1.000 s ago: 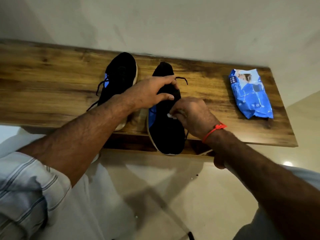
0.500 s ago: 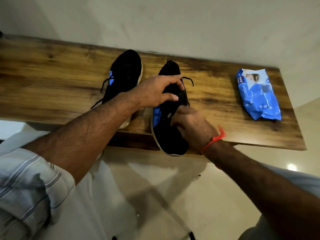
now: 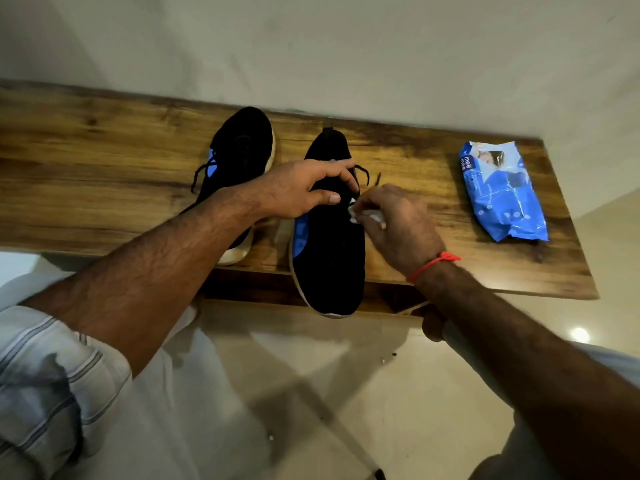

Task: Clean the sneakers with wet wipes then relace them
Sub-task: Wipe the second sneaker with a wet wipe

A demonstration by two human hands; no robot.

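L hand [image 3: 298,188] curled round right sneaker [image 3: 329,251] at shelf [image 3: 86,188] centre; R hand [image 3: 394,223] pinches white wipe [image 3: 363,214] on it. Other sneaker [image 3: 242,150] at 10 o'clock, wipes pack [image 3: 502,192] at 3

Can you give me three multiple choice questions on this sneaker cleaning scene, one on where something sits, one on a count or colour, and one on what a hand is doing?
1. Where does the blue wipes pack lie?
A. On the wooden shelf, to the right of both sneakers
B. Between the two sneakers
C. On the floor

2. How many sneakers are on the shelf?
A. One
B. Two
C. Three

3. What is the right hand doing?
A. Resting open on the shelf
B. Lifting the wipes pack
C. Holding a white wipe against the nearer sneaker

Answers:
1 A, the pack sits apart near the shelf's right end.
2 B, the far sneaker stands beside the nearer one.
3 C, the wipe shows white under its fingers, while the left hand steadies that sneaker.
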